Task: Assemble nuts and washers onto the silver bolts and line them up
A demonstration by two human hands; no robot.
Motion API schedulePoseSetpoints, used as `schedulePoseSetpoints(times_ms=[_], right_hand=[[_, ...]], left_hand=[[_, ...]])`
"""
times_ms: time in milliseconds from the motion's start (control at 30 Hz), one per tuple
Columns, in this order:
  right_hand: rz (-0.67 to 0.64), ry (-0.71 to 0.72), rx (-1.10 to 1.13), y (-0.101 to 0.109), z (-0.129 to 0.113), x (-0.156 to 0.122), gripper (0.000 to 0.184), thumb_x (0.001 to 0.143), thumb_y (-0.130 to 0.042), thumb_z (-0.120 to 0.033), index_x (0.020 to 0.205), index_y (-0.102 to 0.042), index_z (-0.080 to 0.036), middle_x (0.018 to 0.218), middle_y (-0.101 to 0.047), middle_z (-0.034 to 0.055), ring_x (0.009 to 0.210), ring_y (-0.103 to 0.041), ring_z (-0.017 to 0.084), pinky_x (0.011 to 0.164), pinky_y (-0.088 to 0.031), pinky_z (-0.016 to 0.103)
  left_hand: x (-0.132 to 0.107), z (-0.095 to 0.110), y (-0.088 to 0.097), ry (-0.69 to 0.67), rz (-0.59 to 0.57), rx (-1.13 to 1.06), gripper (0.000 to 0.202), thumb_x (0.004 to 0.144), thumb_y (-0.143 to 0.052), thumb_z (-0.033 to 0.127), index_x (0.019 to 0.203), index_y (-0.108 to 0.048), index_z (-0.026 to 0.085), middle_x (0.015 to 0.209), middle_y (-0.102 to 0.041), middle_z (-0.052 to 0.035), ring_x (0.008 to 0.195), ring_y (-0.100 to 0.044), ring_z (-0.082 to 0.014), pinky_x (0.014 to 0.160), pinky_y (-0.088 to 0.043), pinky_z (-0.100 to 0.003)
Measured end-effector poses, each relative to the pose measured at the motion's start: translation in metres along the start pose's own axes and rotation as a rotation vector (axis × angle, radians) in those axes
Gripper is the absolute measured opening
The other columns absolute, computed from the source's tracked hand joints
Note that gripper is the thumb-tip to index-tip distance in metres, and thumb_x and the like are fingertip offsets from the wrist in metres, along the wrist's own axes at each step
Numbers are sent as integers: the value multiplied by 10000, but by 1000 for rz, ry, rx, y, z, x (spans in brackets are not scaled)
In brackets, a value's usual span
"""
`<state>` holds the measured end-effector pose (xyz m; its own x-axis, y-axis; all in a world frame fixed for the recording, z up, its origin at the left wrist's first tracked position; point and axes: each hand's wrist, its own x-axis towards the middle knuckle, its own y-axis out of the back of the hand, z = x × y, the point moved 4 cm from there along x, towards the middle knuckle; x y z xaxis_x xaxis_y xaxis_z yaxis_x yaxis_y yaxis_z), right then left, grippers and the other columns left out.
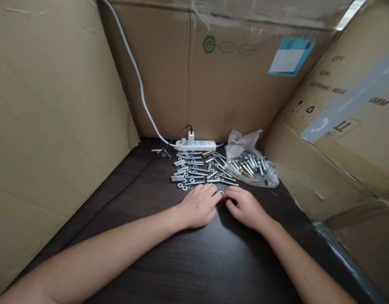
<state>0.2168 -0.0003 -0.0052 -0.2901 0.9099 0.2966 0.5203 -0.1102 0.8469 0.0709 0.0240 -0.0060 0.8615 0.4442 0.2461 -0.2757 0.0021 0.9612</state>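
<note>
My left hand [199, 206] lies knuckles up on the dark table [188, 261], its fingers curled together, fingertips at the near edge of a spread of silver bolts [194, 169] and small washers [185, 185]. My right hand [245, 206] rests beside it, fingers bent inward toward the left hand's fingertips. The two hands nearly touch over a few washers. What either hand pinches, if anything, is hidden under the fingers.
A clear plastic bag [253, 164] holding more bolts lies to the right of the pile. A white power strip [196, 145] with a plugged charger and white cable sits behind it. Cardboard walls [55, 118] enclose the table on the left, back and right.
</note>
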Motion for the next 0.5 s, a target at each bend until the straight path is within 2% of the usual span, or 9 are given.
schedulePoseSetpoints(times_ms=[167,333,400,500], right_hand=[[38,-11,14,-4,4,0,347,750,-438,-57,929,-690,-215,996,-676,39,943,-592,185,881,-462,341],[150,9,-42,12,19,-1,327,767,-433,-93,931,-689,-211,960,-685,39,925,-590,191,855,-465,336],[264,-59,-133,28,36,-6,283,770,-449,-135,906,-687,-203,940,-686,47,926,-582,209,858,-450,353],[453,-295,-283,50,73,-19,235,769,-463,-217,810,-694,-198,860,-693,56,872,-583,231,817,-447,362]], left_hand=[[1,-1,-2,-10,10,2,292,793,-481,199,1074,-518,133,1057,-537,-92,1008,-482,-228,889,-397,-352],[1,-1,-1,-54,30,-22,263,811,-469,200,1059,-530,138,1055,-551,-92,1001,-499,-219,868,-411,-341],[2,1,2,-91,41,-15,204,838,-451,214,1006,-544,146,1011,-560,-81,949,-511,-207,819,-418,-327],[4,3,9,-160,77,22,169,876,-408,222,948,-546,157,933,-563,-59,856,-512,-185,740,-408,-306]])
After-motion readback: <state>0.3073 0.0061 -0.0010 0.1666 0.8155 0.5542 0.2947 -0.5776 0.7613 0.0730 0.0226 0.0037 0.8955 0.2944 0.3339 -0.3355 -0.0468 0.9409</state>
